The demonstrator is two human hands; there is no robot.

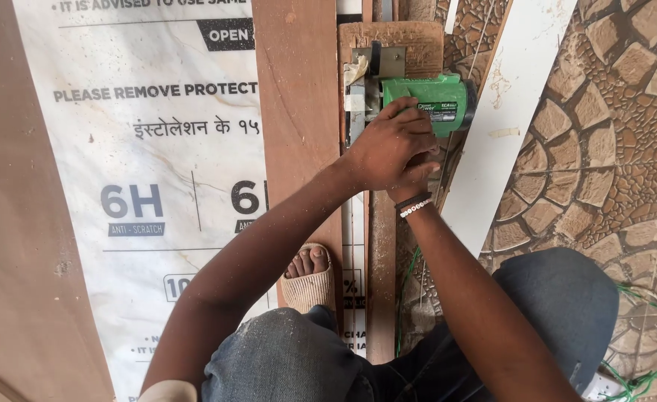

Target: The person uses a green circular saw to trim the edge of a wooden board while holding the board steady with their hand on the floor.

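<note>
A green hand-held power saw [426, 98] with a metal base plate sits on a narrow wooden strip [380, 246] that runs away from me. My left hand [388, 145] lies over the saw's rear grip. Beneath and behind it, my right hand [418, 177], with bead bracelets at the wrist, is closed on the same grip and mostly hidden. A brown laminate plank [298, 104] lies just left of the saw. My sandalled foot [307, 272] presses on the plank's near part.
A large white sheet with a printed protective film [150, 186] covers the floor at left, with a brown board [16, 223] beyond it. A white strip [507, 112] leans at right over patterned stone tiles [626, 134]. Green cable [648, 357] coils at lower right.
</note>
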